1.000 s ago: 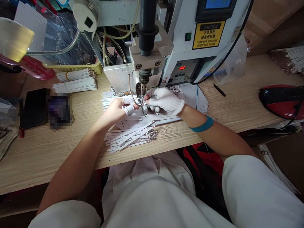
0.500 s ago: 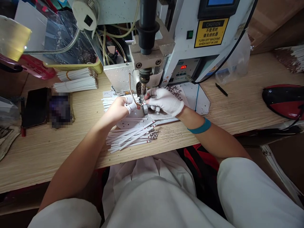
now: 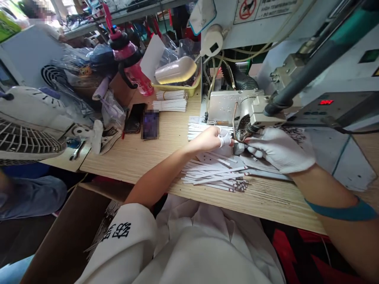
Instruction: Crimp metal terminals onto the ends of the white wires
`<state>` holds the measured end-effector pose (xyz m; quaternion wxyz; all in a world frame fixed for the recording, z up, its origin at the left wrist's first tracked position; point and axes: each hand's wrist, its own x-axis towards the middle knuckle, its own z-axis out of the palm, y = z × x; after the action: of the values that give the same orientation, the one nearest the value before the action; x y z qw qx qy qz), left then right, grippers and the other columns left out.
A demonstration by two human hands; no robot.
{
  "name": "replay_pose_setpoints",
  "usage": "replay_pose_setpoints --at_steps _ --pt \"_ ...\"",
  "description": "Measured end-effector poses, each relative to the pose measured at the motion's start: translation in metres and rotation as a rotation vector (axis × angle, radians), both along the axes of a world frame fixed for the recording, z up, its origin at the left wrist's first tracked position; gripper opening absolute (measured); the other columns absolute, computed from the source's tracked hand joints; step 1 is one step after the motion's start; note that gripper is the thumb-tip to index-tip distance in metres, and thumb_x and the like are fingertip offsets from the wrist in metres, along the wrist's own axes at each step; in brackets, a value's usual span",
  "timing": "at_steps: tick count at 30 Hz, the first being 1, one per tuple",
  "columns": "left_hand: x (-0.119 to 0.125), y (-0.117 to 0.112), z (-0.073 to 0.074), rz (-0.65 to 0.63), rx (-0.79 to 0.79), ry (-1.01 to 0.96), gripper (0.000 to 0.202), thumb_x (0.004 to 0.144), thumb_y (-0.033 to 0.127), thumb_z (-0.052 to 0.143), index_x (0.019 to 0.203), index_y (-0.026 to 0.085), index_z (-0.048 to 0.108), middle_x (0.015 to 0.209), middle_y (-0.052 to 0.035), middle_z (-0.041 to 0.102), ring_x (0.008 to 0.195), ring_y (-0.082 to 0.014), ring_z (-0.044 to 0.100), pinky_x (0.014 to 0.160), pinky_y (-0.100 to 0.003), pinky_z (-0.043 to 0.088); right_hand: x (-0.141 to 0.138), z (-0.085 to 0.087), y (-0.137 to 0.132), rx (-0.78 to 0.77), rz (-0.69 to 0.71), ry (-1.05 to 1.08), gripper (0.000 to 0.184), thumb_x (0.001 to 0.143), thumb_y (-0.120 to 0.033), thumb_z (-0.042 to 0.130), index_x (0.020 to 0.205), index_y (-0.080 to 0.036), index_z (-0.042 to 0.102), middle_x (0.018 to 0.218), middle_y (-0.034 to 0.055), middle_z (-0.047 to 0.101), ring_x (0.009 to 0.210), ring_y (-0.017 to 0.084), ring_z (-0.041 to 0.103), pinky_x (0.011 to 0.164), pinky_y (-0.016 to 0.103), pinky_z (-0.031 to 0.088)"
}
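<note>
Where the right hand (image 3: pixel 278 150) works, white strips (image 3: pixel 216 177) litter the wooden workbench (image 3: pixel 133 165).

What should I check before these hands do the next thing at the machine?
1. Right hand wearing a glove: ok, it has a white glove on.
2. Left hand with a finger cover: ok, a white cover is on.
3. Display lit: ok, red numbers are showing.
4. Strips lying tidily: not ok, they are loose and crossed over each other.
5. Right hand clear of the machine head: cannot tell, it is very close, and the view does not show whether they touch.
</note>
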<state>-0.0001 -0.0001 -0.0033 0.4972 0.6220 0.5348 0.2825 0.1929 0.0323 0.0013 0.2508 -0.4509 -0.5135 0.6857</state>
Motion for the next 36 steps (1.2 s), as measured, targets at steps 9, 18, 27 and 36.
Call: replay_pose_setpoints --at_steps 9,18,27,36 --pt "-0.001 -0.002 0.001 -0.017 0.027 0.022 0.018 0.075 0.030 0.060 0.068 0.013 0.063 0.062 0.0009 0.052 0.059 -0.0106 0.042 0.058 -0.026 0.032 0.000 -0.006 0.000 -0.007 0.012 0.109 0.024 0.068 -0.015 0.073 0.079 -0.020 0.052 0.060 -0.0028 0.051 0.042 0.006 0.039 0.034 0.019 0.028" --pt "-0.033 -0.008 0.017 -0.375 0.094 0.294 0.035 0.063 0.037 0.075 0.086 0.018 0.058 0.076 0.0028 0.052 0.065 -0.0114 0.044 0.058 -0.022 0.033 0.030 -0.004 0.018 0.000 0.010 0.235 0.025 0.066 -0.012 0.073 0.081 -0.018 0.054 0.065 -0.0026 0.053 0.048 0.007 0.045 0.035 0.019 0.027" --pt "-0.042 -0.006 0.005 -0.323 0.169 0.558 0.011 0.071 0.026 0.058 0.077 0.019 0.064 0.069 -0.0003 0.063 0.062 -0.0144 0.051 0.061 -0.024 0.036 0.073 0.011 0.036 0.080 0.102 0.326 0.027 0.064 -0.016 0.073 0.079 -0.017 0.051 0.056 -0.0070 0.050 0.041 0.003 0.041 0.037 0.017 0.025" --pt "-0.050 -0.015 0.010 -0.154 0.369 0.845 0.012 0.070 0.026 0.056 0.071 0.021 0.066 0.073 -0.0062 0.066 0.061 -0.0196 0.054 0.059 -0.030 0.038 0.051 0.010 0.009 0.439 0.489 -0.263 0.005 0.075 -0.016 0.061 0.079 -0.018 0.064 0.065 -0.0021 0.061 0.054 0.010 0.054 0.049 0.022 0.042"
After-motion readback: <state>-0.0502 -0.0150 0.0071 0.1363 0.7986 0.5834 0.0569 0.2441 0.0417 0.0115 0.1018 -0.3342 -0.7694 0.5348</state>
